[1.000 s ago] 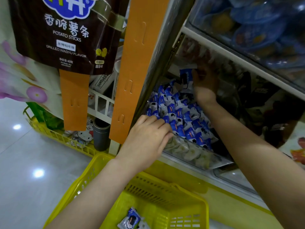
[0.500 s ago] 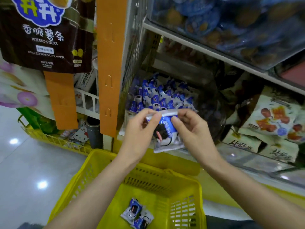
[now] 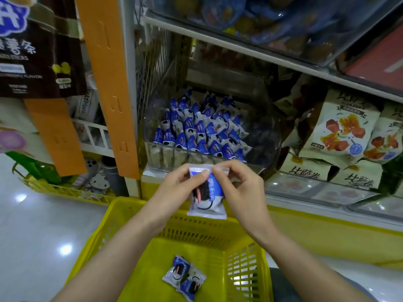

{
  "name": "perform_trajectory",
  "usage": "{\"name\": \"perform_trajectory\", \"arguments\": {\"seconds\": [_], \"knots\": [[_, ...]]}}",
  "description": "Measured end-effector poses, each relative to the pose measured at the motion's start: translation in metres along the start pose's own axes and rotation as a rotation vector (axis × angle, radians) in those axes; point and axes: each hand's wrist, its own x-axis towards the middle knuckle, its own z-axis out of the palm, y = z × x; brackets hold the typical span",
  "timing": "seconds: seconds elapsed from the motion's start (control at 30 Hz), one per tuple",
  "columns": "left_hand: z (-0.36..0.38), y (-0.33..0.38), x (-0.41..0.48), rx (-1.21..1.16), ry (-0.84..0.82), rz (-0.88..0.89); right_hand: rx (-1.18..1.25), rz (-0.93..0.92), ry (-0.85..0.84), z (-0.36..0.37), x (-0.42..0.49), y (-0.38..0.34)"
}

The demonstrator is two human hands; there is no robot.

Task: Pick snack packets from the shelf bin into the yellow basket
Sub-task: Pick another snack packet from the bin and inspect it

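A shop aisle with a glossy white floor [image 3: 32, 236] and a stocked shelf [image 3: 239, 48] fills the background. The yellow basket [image 3: 196, 234] sits low in front of the person. Above and beyond its far rim stands the clear shelf bin [image 3: 165, 156], packed with blue-and-white snack packets [image 3: 202, 131], and two packets [image 3: 184, 277] lie on its floor. Just above that far rim hangs the held packet [image 3: 207, 199], with the left hand [image 3: 174, 188] and the right hand [image 3: 244, 190] at its top seal — each grip clamped on an upper corner between thumb and forefinger. The step in hand looks like the drop. To do it well, bring the packet over the basket's open middle, lower it a little, then part both grips together — releasing one first could swing it onto the rim.
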Motion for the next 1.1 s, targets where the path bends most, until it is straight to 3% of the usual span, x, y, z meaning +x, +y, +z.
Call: {"name": "perform_trajectory", "arguments": {"seconds": [0.1,0.23,0.37,0.5,0.67,0.87,1.1], "knots": [[0.001,-0.003,0.0,0.065,-0.008,-0.023,0.258,0.266,0.101,-0.005,0.005,0.0],[-0.001,-0.002,0.001,0.041,0.168,0.088,0.456,0.32,0.036,-0.011,0.006,-0.002],[-0.006,0.003,0.001,0.013,0.285,0.203,0.392,0.332,-0.182,-0.009,0.0,0.0],[-0.009,0.005,0.001,0.158,0.261,0.273,0.174,0.353,-0.363,-0.002,-0.008,0.004],[-0.008,-0.001,0.001,0.293,0.144,0.253,0.143,0.242,-0.329,-0.003,-0.005,0.0],[-0.005,-0.001,0.001,0.142,0.212,0.259,0.363,0.39,-0.268,0.001,-0.005,0.002],[-0.002,-0.004,-0.001,0.248,0.157,0.267,0.221,0.229,-0.164,-0.006,-0.001,-0.003]]}}
